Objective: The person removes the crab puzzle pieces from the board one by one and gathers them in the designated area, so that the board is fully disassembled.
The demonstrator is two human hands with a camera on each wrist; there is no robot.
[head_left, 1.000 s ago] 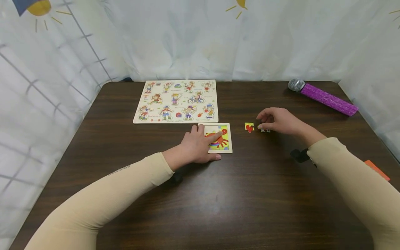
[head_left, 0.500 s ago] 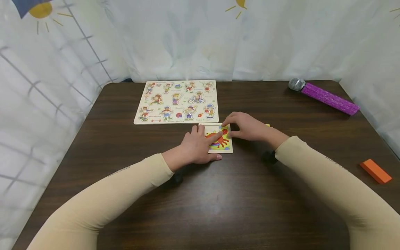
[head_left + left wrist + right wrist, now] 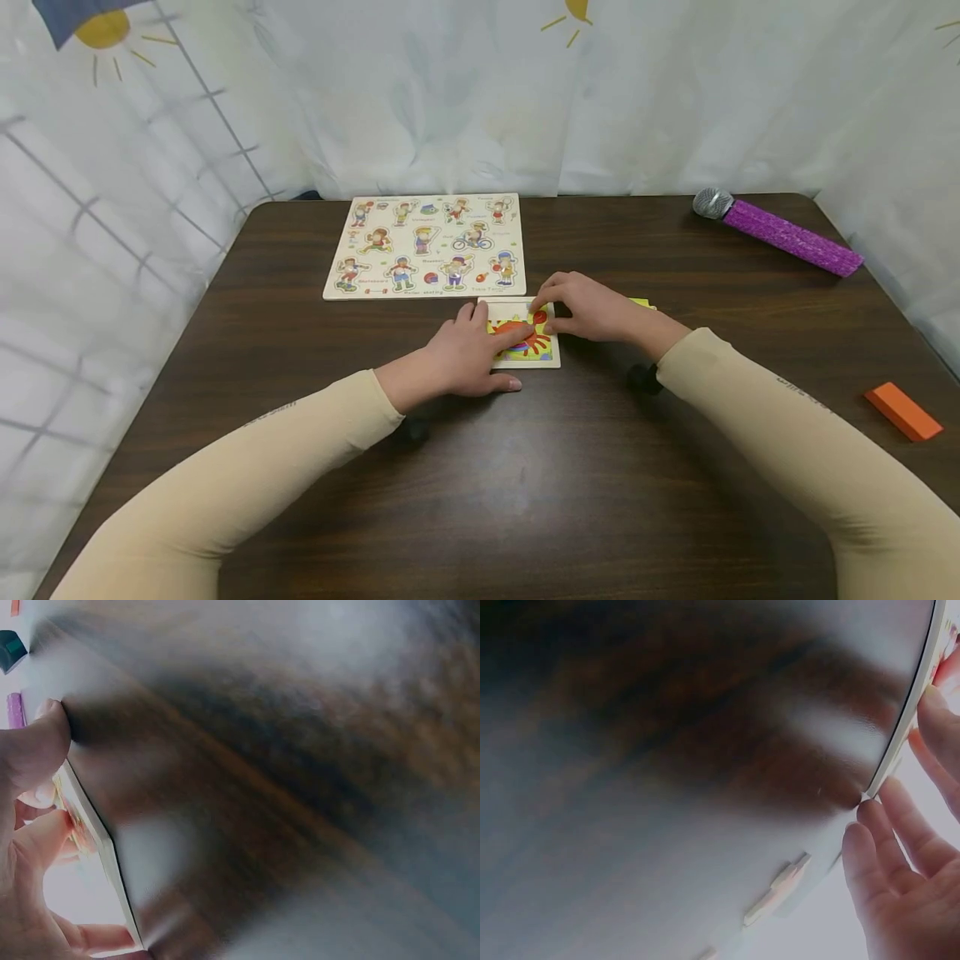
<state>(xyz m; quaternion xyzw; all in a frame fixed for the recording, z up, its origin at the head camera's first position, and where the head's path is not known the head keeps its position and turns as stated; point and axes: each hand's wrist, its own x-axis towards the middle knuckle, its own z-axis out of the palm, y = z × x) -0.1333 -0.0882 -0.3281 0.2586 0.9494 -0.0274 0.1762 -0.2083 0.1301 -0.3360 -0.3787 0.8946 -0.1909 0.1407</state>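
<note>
The crab puzzle [image 3: 525, 364] is lying in the middle of the dark table [image 3: 525, 500], and I'm taking it as the clock's centre, twelve pointing away from the person. The left hand [image 3: 467, 354] is covering its nine o'clock side, the index finger stretching straight across the picture, the thumb spreading wide, gripping nothing I'm seeing. The right hand [image 3: 588, 307] is working at the two o'clock edge with bent fingers, thumb and index standing slightly apart; whether they're pinching a piece I can't tell.

I'd be watching for slipping: if the right hand is pushing harder than the left is steadying, the puzzle could be skidding towards nine. A tile going in crooked could be lifting its neighbours, and that long index finger could be dragging one. A loose yellow piece [image 3: 642, 302] is lying towards three o'clock, partly hiding behind the right wrist, so a careless withdrawal could be sweeping it away. The sports board [image 3: 401, 242] is sitting close at ten o'clock, so a nudge that way could be jamming the two edges.
</note>
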